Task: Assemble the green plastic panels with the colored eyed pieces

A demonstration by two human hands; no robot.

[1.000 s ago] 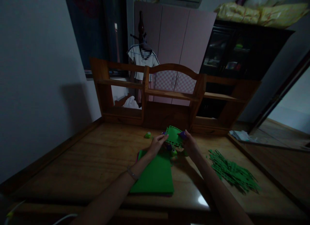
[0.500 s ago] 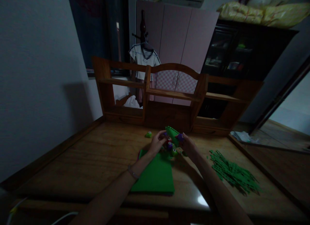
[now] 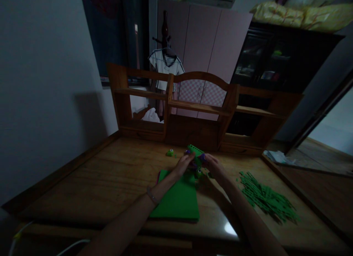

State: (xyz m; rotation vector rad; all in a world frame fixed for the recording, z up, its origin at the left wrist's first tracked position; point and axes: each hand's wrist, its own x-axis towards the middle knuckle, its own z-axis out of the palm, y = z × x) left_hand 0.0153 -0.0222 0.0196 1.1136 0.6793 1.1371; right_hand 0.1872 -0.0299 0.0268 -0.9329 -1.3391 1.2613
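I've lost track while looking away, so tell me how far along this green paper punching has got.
Seemingly done: a heap of green strips lies on the desk, to the right. In hand: the left hand and right hand together hold a small green perforated sheet with a purple punch on it. Apparently left: the stack of uncut green sheets under the forearms. A green punch sits apart.

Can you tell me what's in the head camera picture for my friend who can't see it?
Two hands, the left hand and right hand, hold a small green punched sheet over a wooden desk. A green foam sheet lies under them, and a pile of green strips lies to the right.
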